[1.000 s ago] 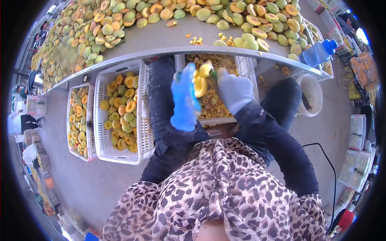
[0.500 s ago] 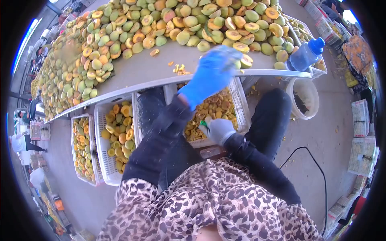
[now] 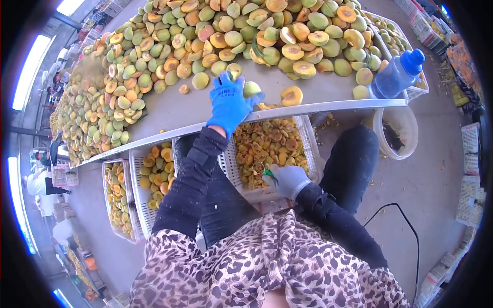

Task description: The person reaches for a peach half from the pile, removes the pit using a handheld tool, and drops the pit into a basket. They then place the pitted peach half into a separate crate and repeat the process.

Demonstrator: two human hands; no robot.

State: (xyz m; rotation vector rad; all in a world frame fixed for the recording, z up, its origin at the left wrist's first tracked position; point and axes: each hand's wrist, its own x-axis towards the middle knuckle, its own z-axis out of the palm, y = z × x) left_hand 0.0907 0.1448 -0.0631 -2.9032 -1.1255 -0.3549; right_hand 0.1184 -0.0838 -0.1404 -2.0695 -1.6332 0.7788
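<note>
My left hand, in a blue glove, reaches over the table's front edge with fingers spread. Its fingertips are right at a fruit half at the pile's near side, and a green peach half sits between thumb and fingers. In a pale grey glove, my right hand is closed around a small green-handled tool, whose tip is hard to make out. This hand hovers above the near side of a white crate filled with orange-yellow fruit pieces.
Halved peaches are heaped across the metal table. A blue bottle stands at its right corner, above a white bucket. More fruit crates stand at left below the table. A black cable lies right.
My left hand has moved left along the table edge, and its fingers have spread. A cut peach half now lies near the edge. My right hand keeps the green-handled tool over the crate.
</note>
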